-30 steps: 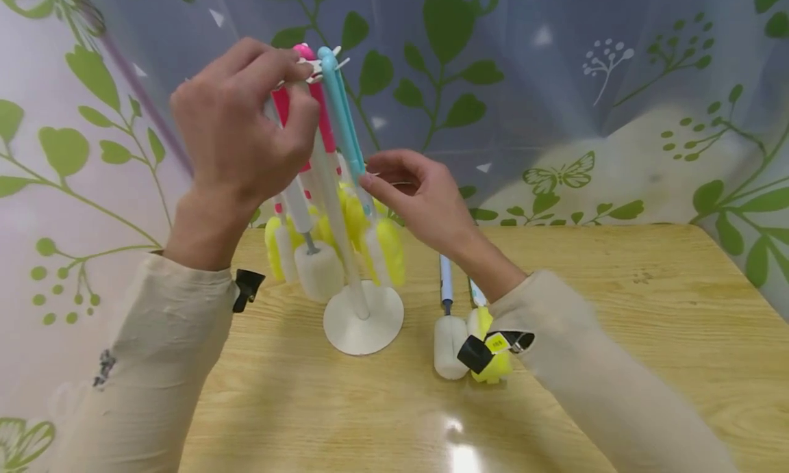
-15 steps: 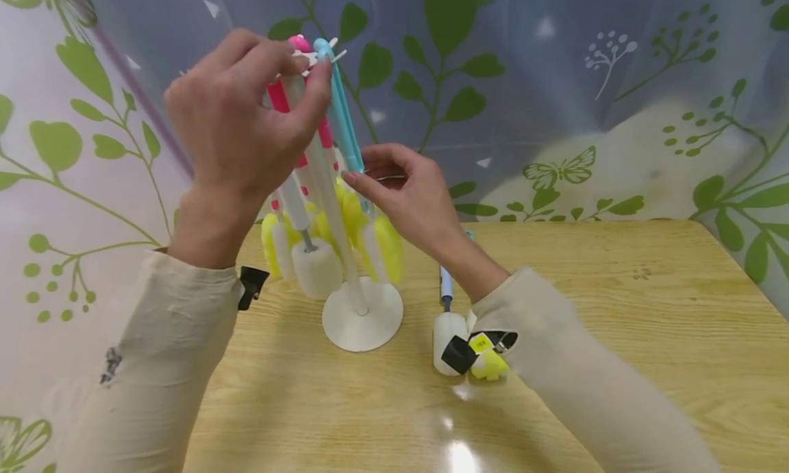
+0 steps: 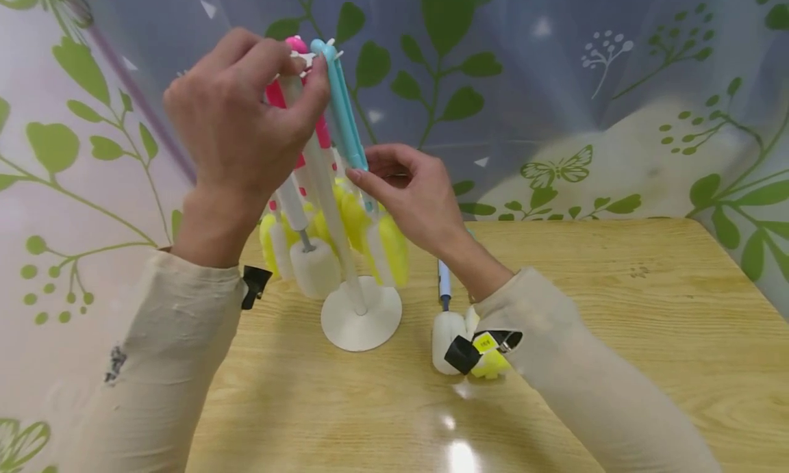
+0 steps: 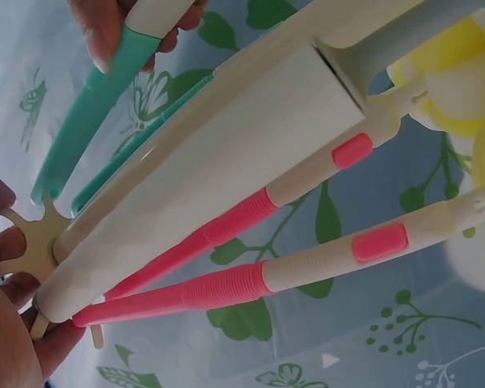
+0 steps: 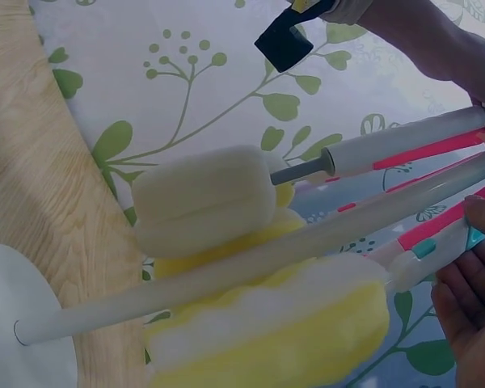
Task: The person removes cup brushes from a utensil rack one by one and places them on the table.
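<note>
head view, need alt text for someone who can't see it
A person's left hand grips the top of a white stand hung with sponge brushes, while the right hand pinches one brush's turquoise handle. Two more brushes lie on the wooden table beside the stand.

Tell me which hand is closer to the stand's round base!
Right. The right hand is partway up from the base; the left hand is higher, gripping the stand's top.
</note>
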The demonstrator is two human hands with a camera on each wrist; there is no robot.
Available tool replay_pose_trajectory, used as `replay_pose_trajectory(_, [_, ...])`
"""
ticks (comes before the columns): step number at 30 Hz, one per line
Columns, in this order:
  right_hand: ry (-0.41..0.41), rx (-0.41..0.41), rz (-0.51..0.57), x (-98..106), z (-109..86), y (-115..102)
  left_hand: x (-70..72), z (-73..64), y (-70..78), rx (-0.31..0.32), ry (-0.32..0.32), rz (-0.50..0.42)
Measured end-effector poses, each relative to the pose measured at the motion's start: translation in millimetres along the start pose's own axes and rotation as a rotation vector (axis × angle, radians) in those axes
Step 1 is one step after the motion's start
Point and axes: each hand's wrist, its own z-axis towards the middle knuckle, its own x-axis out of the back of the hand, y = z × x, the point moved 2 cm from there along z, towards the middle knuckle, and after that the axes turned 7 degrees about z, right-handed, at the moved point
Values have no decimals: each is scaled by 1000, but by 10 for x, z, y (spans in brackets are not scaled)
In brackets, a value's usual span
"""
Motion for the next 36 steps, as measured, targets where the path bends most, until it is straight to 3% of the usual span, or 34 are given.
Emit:
replay_pose_trajectory(12, [27, 34, 11, 168, -6, -65, -4, 6, 33, -3, 10, 25])
replay_pose_trajectory(17, [74, 56, -1, 390, -31, -49, -11, 3, 49, -1, 3, 32])
replay_pose_trajectory(23, [136, 62, -22, 745, -73, 23, -16, 11, 36, -32, 49, 19])
replay_pose_trajectory(30, [237, -33, -145, 1166, -163, 198, 0, 2, 9, -45, 62, -5])
replay_pose_trajectory(36, [288, -139, -181, 1416, -274, 351, 8, -2, -16, -47, 51, -17])
